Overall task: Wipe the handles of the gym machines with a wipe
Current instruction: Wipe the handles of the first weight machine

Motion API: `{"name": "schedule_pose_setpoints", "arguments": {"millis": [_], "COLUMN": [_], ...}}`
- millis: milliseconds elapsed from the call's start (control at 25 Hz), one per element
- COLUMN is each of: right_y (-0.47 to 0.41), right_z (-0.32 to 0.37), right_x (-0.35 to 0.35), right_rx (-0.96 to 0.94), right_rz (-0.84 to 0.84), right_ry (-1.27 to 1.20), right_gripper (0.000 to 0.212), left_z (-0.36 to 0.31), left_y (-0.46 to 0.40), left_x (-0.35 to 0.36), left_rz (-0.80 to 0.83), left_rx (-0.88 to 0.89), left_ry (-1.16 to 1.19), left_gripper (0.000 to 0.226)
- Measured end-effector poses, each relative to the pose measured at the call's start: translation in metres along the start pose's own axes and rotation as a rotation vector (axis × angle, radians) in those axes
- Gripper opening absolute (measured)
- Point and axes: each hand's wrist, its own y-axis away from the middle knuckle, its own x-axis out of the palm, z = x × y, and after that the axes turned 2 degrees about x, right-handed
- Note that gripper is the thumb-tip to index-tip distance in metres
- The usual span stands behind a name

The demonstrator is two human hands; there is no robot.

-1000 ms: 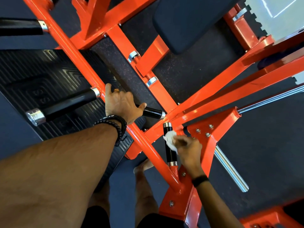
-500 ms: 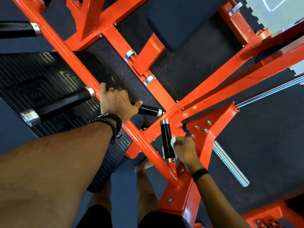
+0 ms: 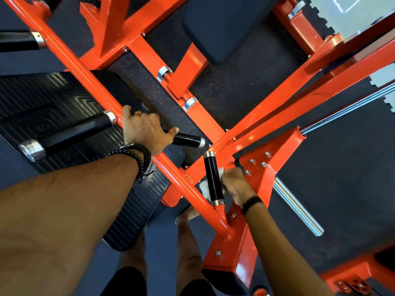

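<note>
Wiping a black handle on the orange gym machine

The right hand gripped a white wipe wrapped around the upright black handle; the left hand curled over the orange frame bar.

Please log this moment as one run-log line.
right hand: wipe round upright handle | left hand: holds another handle | frame: orange
</note>
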Motion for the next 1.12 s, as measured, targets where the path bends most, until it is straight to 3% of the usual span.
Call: {"name": "schedule_pose_setpoints", "arguments": {"millis": [120, 240, 400, 520, 640, 760, 920, 1120], "right_y": [-0.028, -0.006, 0.061, 0.094, 0.136, 0.188, 0.241, 0.299], "right_z": [0.034, 0.01, -0.006, 0.012, 0.032, 0.058, 0.089, 0.118], "right_x": [0.016, 0.03, 0.017, -0.008, -0.024, -0.032, -0.033, -0.025], "right_rx": [-0.158, -0.313, -0.457, -0.53, -0.504, -0.597, -0.725, -0.819], "right_rz": [-0.198, -0.375, -0.353, -0.424, -0.504, -0.515, -0.523, -0.523], "right_ry": [-0.003, 0.204, 0.345, 0.134, -0.174, -0.282, -0.338, -0.482], "right_gripper": [0.035, 0.007, 0.011, 0.043, 0.033, 0.028, 0.033, 0.04], "left_z": [0.001, 0.002, 0.005, 0.014, 0.011, 0.004, 0.013, 0.06], "left_y": [0.0, 0.0, 0.006, 0.024, 0.072, 0.112, 0.136, 0.145], "left_x": [0.001, 0.004, -0.003, -0.02, -0.047, -0.081, -0.149, -0.227], "left_rz": [-0.016, -0.019, -0.006, 0.062, 0.109, 0.105, 0.007, -0.19], "left_rx": [-0.005, 0.007, 0.082, 0.196, 0.309, 0.437, 0.546, 0.575], "left_ry": [0.025, 0.031, 0.064, 0.305, 0.767, 0.986, 0.985, 0.885], "left_gripper": [0.073, 0.072, 0.086, 0.098, 0.102, 0.097, 0.065, 0.058]}}
